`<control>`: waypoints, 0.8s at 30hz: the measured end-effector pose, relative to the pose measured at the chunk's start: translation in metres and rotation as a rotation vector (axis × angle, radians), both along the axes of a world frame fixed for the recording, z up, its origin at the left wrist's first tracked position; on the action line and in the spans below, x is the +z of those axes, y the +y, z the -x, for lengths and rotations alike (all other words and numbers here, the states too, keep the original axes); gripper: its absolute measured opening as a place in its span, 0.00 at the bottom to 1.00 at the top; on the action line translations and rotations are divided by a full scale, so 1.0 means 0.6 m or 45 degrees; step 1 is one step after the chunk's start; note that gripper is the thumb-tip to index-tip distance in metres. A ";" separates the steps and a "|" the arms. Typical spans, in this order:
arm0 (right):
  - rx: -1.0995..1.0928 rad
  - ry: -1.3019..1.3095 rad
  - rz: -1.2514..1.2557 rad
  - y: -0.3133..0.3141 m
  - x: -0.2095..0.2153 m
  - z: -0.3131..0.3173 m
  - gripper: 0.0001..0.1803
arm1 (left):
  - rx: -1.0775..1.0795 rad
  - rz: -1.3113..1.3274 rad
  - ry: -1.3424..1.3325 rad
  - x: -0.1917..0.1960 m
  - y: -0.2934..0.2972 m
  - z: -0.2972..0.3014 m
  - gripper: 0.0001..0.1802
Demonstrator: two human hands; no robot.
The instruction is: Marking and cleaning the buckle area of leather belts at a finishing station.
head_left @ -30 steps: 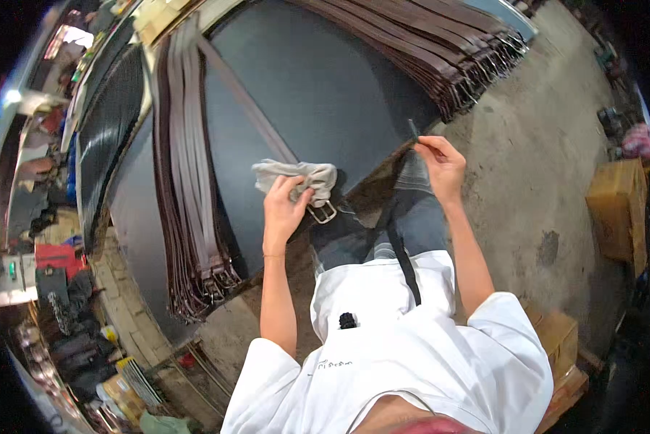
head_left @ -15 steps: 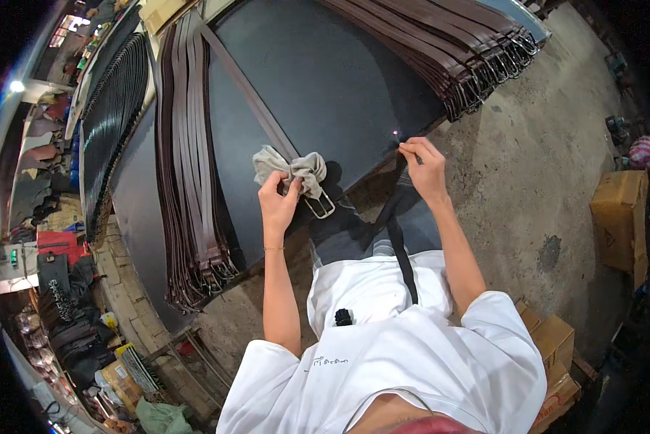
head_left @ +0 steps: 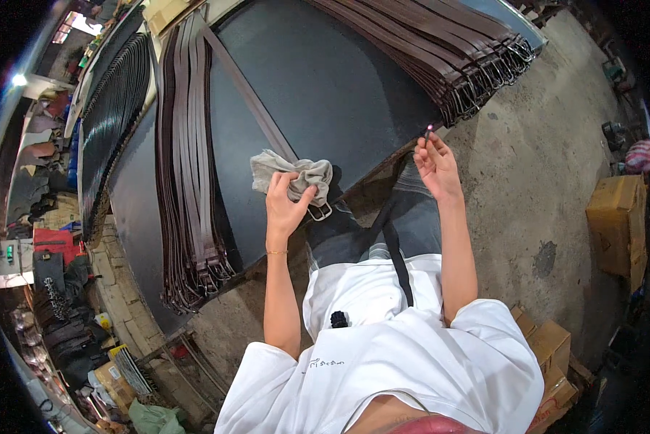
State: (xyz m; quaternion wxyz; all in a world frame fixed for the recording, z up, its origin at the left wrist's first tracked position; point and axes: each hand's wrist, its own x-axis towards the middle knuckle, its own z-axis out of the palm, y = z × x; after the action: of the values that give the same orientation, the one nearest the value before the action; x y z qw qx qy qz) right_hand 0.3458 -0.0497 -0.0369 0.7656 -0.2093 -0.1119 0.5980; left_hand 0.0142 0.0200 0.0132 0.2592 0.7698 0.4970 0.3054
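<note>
head view: left hand [head_left: 287, 205] fingers clamped on grey rag [head_left: 293, 173] over lone brown belt [head_left: 249, 101], buckle [head_left: 320, 212] at dark table [head_left: 339, 79] edge | right hand [head_left: 435, 163] fingertips pinched on small thin tool [head_left: 427, 131] | belt stacks [head_left: 187, 181] left, [head_left: 440, 50] right | cardboard box [head_left: 618, 224] on floor

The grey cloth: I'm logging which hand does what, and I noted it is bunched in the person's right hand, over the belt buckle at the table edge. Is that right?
Not quite. The head view shows the grey cloth bunched in the left hand, not the right, over the belt buckle at the edge of the table. The right hand pinches a small thin item in its fingers.
</note>
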 end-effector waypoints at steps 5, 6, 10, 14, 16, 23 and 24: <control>-0.233 -0.931 0.412 0.026 -0.026 -0.004 0.15 | 0.010 -0.026 -0.012 0.001 -0.002 -0.005 0.19; -0.184 -0.774 0.369 0.026 -0.021 0.002 0.19 | 0.008 -0.038 -0.005 -0.001 -0.003 -0.001 0.19; -0.130 -0.739 0.363 0.026 -0.028 -0.011 0.22 | 0.035 0.053 0.012 0.010 -0.004 -0.011 0.17; -0.178 -0.488 0.275 0.013 -0.001 -0.020 0.19 | 0.122 -0.147 0.312 0.047 -0.002 -0.046 0.12; -0.257 -0.442 0.277 -0.003 0.015 -0.031 0.18 | 0.167 -0.334 0.171 0.052 0.016 -0.100 0.11; -0.378 -0.374 0.110 -0.095 0.077 -0.051 0.08 | -0.412 -0.235 -0.296 -0.050 -0.051 -0.368 0.07; -0.461 -0.339 0.123 -0.106 0.093 -0.053 0.04 | -0.492 0.047 -0.388 -0.050 -0.075 -0.387 0.06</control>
State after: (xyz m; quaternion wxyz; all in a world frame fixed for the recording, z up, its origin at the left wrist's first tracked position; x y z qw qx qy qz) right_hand 0.3776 -0.1135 0.0186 0.8280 -0.3396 -0.1437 0.4225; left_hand 0.2465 -0.0252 -0.0168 0.3988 0.7907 0.3013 0.3536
